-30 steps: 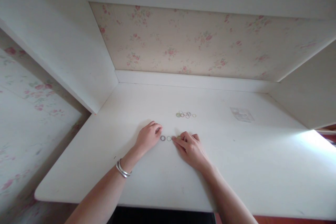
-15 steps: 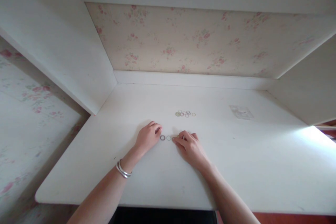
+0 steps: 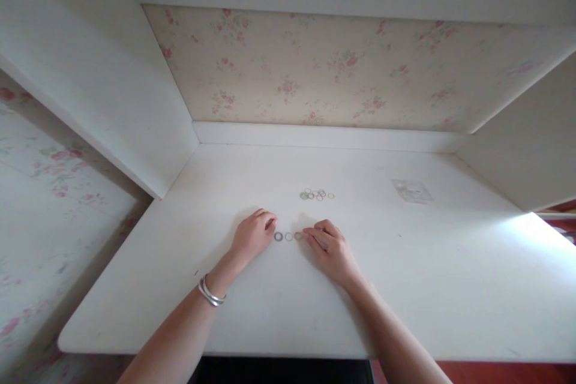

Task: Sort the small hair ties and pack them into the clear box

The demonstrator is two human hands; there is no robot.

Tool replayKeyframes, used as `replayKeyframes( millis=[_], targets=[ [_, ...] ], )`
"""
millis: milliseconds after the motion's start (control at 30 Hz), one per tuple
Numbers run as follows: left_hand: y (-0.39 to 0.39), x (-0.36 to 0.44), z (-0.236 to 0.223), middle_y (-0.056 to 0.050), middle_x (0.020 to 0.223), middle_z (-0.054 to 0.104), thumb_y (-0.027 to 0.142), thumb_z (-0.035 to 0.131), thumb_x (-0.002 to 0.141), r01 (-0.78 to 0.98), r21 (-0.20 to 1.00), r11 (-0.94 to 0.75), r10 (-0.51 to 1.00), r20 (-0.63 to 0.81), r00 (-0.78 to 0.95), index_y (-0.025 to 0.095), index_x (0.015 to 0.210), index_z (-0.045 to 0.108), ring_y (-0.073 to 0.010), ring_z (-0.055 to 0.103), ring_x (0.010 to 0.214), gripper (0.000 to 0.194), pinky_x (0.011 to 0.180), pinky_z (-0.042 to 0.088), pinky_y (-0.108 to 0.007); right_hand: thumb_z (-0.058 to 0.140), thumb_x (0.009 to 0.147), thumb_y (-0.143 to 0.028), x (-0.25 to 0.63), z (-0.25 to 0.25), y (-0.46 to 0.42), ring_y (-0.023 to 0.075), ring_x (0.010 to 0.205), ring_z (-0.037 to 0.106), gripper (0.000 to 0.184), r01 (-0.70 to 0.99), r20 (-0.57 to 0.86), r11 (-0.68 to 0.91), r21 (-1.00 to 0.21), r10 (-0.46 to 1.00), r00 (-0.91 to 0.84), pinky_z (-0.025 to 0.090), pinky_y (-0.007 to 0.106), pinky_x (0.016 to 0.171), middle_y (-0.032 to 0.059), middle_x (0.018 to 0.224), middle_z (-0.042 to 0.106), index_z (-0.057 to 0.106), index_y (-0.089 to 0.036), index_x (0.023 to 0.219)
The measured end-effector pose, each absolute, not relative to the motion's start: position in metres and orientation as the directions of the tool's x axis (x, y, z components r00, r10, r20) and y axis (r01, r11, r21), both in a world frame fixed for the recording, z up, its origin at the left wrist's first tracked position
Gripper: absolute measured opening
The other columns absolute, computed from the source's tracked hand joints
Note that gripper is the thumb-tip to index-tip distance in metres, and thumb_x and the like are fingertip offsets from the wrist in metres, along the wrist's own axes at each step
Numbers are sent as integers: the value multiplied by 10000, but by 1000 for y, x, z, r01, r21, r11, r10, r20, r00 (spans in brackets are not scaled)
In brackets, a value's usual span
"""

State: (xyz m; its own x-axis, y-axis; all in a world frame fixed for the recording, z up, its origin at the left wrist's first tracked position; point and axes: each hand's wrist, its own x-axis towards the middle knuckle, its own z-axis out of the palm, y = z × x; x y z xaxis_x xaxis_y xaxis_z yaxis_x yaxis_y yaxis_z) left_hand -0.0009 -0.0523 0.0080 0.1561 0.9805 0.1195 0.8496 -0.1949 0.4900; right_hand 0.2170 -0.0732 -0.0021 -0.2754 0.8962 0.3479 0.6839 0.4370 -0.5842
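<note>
Three small rings point(image 3: 288, 236) lie in a short row on the white desk point(image 3: 441, 288), between my two hands. My left hand point(image 3: 252, 235) rests on the desk just left of the row, fingers loosely curled, holding nothing. A silver bangle sits on that wrist. My right hand point(image 3: 330, 246) lies just right of the row with its fingers stretched toward the nearest ring, fingertips next to it. Farther back, a loose cluster of several small rings point(image 3: 317, 195) in mixed colours lies on the desk.
A small clear plastic bag point(image 3: 411, 190) lies at the back right of the desk. White side panels stand at left and right, and a floral-papered wall point(image 3: 315, 72) closes the back. The desk's front edge runs just under my forearms.
My right hand has drawn back a little to the right, uncovering a third ring in the row. The left hand has stayed put.
</note>
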Motion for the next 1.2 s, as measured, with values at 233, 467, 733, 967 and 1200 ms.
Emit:
replayKeyframes(
  millis=[233, 467, 733, 967, 1200],
  targets=[
    [-52, -2, 9, -2, 863, 662, 241, 465, 877, 839, 503, -206, 978, 130, 162, 236, 863, 640, -135, 597, 759, 176, 695, 412, -236, 418, 892, -374, 233, -14, -42, 144, 742, 592, 301, 756, 275, 225, -615, 959, -63, 458, 278, 684, 49, 939, 606, 671, -239, 983],
    [-52, -3, 10, -8, 877, 674, 232, 467, 870, 836, 515, -191, 981, 110, 157, 239, 856, 658, -146, 602, 776, 191, 700, 413, -248, 462, 878, -315, 241, -15, 1, 158, 800, 582, 287, 886, 263, 208, -415, 959, -102, 420, 264, 680, 60, 1008, 587, 636, -252, 1098],
    [-52, -7, 10, -14, 876, 676, 245, 455, 879, 819, 524, -233, 972, 141, 187, 241, 857, 653, -152, 610, 803, 199, 712, 415, -248, 438, 894, -269, 240, -12, -6, 140, 759, 555, 244, 878, 282, 260, -402, 947, -152, 409, 252, 672, 48, 903, 580, 672, -210, 861],
    [-51, -9, 7, -6, 855, 679, 261, 463, 873, 815, 534, -224, 975, 121, 188, 247, 837, 653, -148, 612, 771, 194, 689, 405, -246, 403, 923, -317, 216, -7, -49, 163, 816, 550, 266, 733, 334, 361, -576, 923, -192, 442, 292, 739, 57, 899, 568, 645, -208, 899],
    [-51, -10, 6, -4, 886, 685, 262, 472, 868, 812, 544, -214, 977, 102, 189, 255, 878, 653, -149, 615, 802, 182, 701, 404, -244, 430, 926, -292, 201, -3, -80, 166, 832, 529, 231, 717, 368, 486, -500, 869, -332, 404, 317, 784, 49, 867, 567, 652, -229, 911]
  ],
)
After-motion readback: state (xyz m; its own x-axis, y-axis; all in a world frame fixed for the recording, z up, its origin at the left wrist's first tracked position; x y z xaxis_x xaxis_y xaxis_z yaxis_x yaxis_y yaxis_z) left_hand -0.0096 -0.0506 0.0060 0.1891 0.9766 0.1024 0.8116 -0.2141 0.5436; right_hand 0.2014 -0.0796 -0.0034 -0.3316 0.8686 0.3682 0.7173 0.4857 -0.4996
